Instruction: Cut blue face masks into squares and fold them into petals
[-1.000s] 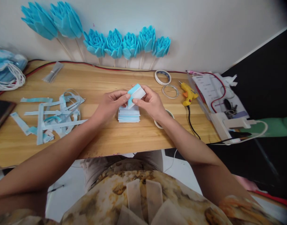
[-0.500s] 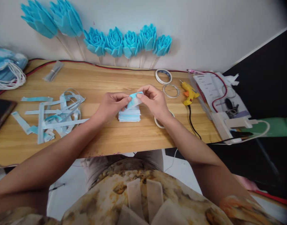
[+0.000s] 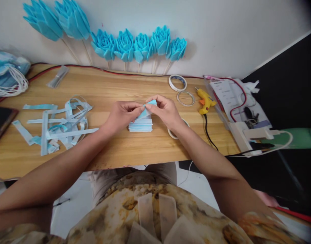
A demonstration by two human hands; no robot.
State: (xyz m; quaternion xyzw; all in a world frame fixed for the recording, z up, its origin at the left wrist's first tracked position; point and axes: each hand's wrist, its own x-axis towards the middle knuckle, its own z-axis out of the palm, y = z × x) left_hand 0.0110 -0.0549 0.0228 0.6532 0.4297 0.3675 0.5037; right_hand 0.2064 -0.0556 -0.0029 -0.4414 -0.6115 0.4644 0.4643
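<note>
Between my two hands is a small piece of light-blue and white face-mask fabric (image 3: 144, 113), its top corner folded over. My left hand (image 3: 123, 113) pinches its left side between thumb and fingers. On the other side, my right hand (image 3: 164, 110) grips the upper right part, thumb pressed on the blue face. Just below, a stack of pleated blue-and-white mask pieces (image 3: 140, 126) lies on the wooden table (image 3: 114, 149). Part of a white tape roll (image 3: 172, 134) shows beneath my right wrist.
Cut mask strips (image 3: 59, 122) lie in a heap at left. Blue fabric flowers (image 3: 125, 45) on sticks lean against the wall. Two tape rings (image 3: 177, 83), a yellow glue gun (image 3: 205, 101) and a white power strip (image 3: 241, 137) are at right. A dark flat object (image 3: 3, 123) sits at the left edge.
The fingers of both hands have shifted slightly on the fabric piece. Its upper edge, flatter before, now shows a pointed fold. The stack below stays in place.
</note>
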